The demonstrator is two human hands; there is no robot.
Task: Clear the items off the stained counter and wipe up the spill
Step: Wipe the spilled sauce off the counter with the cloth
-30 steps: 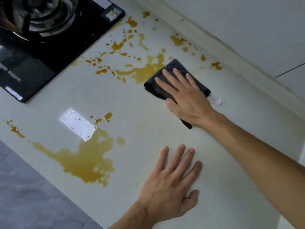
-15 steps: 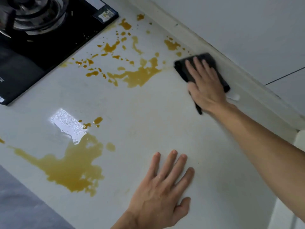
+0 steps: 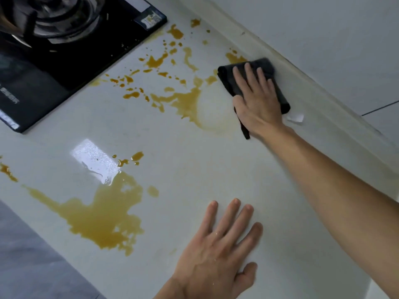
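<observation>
Pale counter (image 3: 216, 160), amber spill (image 3: 103, 214) pooled by its near edge, splashes beside the stove (image 3: 54, 57). Right hand (image 3: 259, 100), fingers straight and slightly apart, presses dark cloth (image 3: 228, 80) flat near the back edge; left hand (image 3: 218, 251) rests spread. Advised: overlapping strokes from back edge forward, refolding when soaked.

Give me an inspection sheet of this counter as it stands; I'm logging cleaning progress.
Surface: pale counter, brown spill in a large puddle near the front edge and splashes beside the stove; faint smear ring next to the cloth.
Job's things: dark cloth, flat on the counter by the back ledge.
Clutter: small white scrap beside the cloth.
Hands: right hand presses the cloth with straight fingers; left hand rests flat on the counter.
Cables: nothing seen.
Surroundings: black gas stove at far left; pale wall behind.
</observation>
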